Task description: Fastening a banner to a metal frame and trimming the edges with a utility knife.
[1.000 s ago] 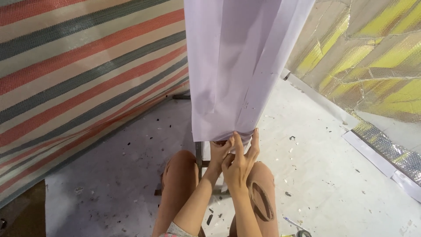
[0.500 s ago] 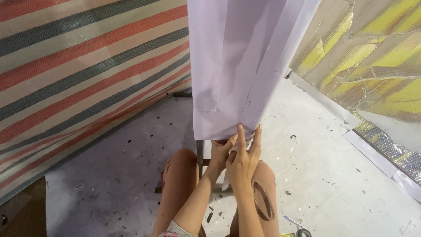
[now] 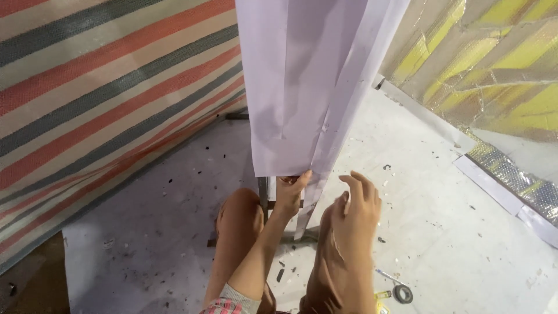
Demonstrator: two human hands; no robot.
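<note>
In the head view, a long pale lilac sheet (image 3: 308,87) hangs down from above the frame, folded lengthwise into several panels, its lower edge ending just above the person's bare knees (image 3: 241,212). The left hand (image 3: 290,189) has its grip closed on that lower edge, fingertips pinching the sheet near a fold line. The right hand (image 3: 357,203) is just beside the sheet and apart from it, fingers spread and curled, its grip open and holding nothing. A narrow strip of the same material trails down below the pinch, in front of what looks like a dark metal stand (image 3: 264,192) between the knees, mostly hidden. The step in hand seems to be working the bottom hem or a crease of the sheet; the next move would call for the free hand to close on the edge beside the pinch while the sheet is kept taut. The sheet's long axis runs near vertical, leaning slightly rightward toward the top, free end pointing down at the concrete floor (image 3: 436,232). A striped tarpaulin (image 3: 104,87) stands left, foil-faced panels (image 3: 494,64) right, and a small tape roll (image 3: 402,292) lies on the floor.
</note>
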